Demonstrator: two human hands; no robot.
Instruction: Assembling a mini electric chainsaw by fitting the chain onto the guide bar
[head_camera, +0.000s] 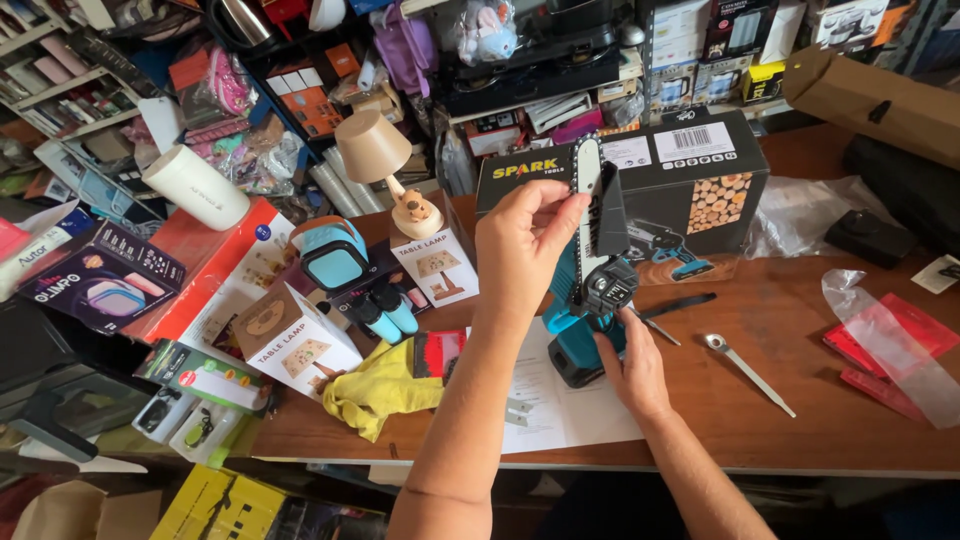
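A small teal and black cordless chainsaw (590, 300) stands upright over the wooden table (800, 330), its white guide bar (588, 190) pointing up. My left hand (525, 245) pinches the guide bar and chain near the top. My right hand (632, 370) grips the teal handle at the bottom. Under the saw lies a white instruction sheet (545, 405). Behind it stands the black product box (690, 180) with a picture of logs.
A metal wrench (745, 368) and a black screwdriver (675, 303) lie right of the saw. Clear and red plastic bags (895, 345) sit at far right. A yellow cloth (380, 390), table lamp boxes (295, 340), a small beige lamp (385, 160) and cluttered shelves fill the left and back.
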